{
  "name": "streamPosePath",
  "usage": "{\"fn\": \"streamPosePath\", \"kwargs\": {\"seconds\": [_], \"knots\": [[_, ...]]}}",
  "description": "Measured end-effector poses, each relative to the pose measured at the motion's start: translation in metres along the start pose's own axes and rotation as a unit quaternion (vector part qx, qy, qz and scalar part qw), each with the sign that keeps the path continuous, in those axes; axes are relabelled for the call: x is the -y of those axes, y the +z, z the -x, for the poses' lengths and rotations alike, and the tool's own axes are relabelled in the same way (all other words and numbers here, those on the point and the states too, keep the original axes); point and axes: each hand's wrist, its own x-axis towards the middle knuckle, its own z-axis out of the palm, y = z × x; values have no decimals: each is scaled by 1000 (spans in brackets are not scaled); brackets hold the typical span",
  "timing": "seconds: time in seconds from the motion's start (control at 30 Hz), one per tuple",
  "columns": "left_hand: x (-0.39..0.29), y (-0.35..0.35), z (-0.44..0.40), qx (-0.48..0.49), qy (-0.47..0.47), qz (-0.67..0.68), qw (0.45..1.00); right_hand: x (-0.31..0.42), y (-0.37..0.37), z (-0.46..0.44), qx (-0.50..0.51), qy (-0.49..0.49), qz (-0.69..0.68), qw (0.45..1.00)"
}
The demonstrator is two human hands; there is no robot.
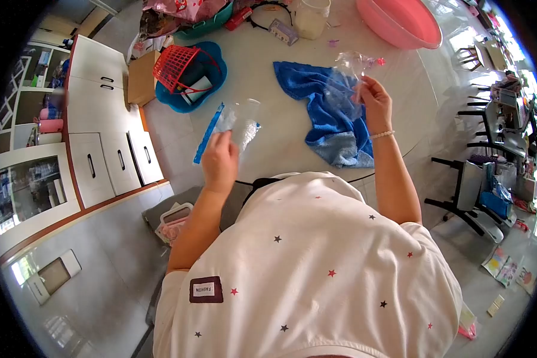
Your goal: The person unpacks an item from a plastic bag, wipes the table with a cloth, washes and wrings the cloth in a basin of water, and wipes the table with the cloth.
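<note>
My left hand (221,160) is closed, its fingertips on a clear plastic packet with a blue edge (207,132). A shiny, crinkled part of that packet shows to the right of the fingers. My right hand (376,102), a beaded bracelet on its wrist, pinches a thin clear plastic bag (343,83) over the table. A small pink piece shows at the bag's upper right end. Partly behind the bag, a crumpled blue towel (316,107) lies on the tabletop.
A blue basin (219,56) with a red basket (176,67) sits to the left. At the back stand a clear container (311,21), a small box (283,32) and a pink basin (394,22). White cabinets (95,107) line the left side; chairs stand right.
</note>
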Motion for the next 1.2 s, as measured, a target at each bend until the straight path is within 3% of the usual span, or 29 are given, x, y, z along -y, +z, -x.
{"fn": "streamPosePath", "kwargs": {"seconds": [0.07,0.17,0.2,0.3,0.33,0.37,0.4,0.43,0.5,0.53,0.63,0.7,0.8,0.9,0.97,1.03,1.07,1.2], "knots": [[21,0,-14,1,-62,-15,998,6,16,11,40,72,-155,984],[47,27,-14,-88,66,-191,975,6,31,27,115,101,-201,968],[26,13,-10,-121,85,-158,976,22,47,39,112,125,-196,966],[-9,7,-6,-153,181,47,970,25,65,54,242,112,-209,941],[-24,4,-5,-63,123,249,959,25,76,59,274,110,-170,940],[-40,1,-4,29,58,438,896,25,87,63,306,107,-130,937],[-49,0,-4,120,-9,606,786,25,98,64,337,103,-88,932],[-49,0,-7,123,-36,597,792,24,109,61,351,43,-13,935],[-48,3,-16,129,-91,579,800,25,128,35,316,55,96,942],[-50,5,-17,72,-122,579,803,14,134,7,275,8,173,946],[-38,0,-19,35,-180,591,785,-41,147,-87,84,-157,377,909],[-26,-3,-15,30,-183,589,787,-48,153,-128,75,-47,276,957],[-13,-8,-8,14,-205,601,773,-47,163,-151,84,75,150,982],[-6,-10,-6,5,-244,611,753,-59,171,-155,71,62,17,995],[-8,-10,-8,-7,-261,616,743,-22,173,-124,86,141,-132,977],[-7,-8,-15,-5,-239,629,740,15,170,-83,124,213,-306,920],[-7,-4,-16,-1,-232,635,737,24,165,-63,148,208,-319,913],[-40,-2,-32,10,-140,759,636,58,150,10,213,238,-411,854]]}}
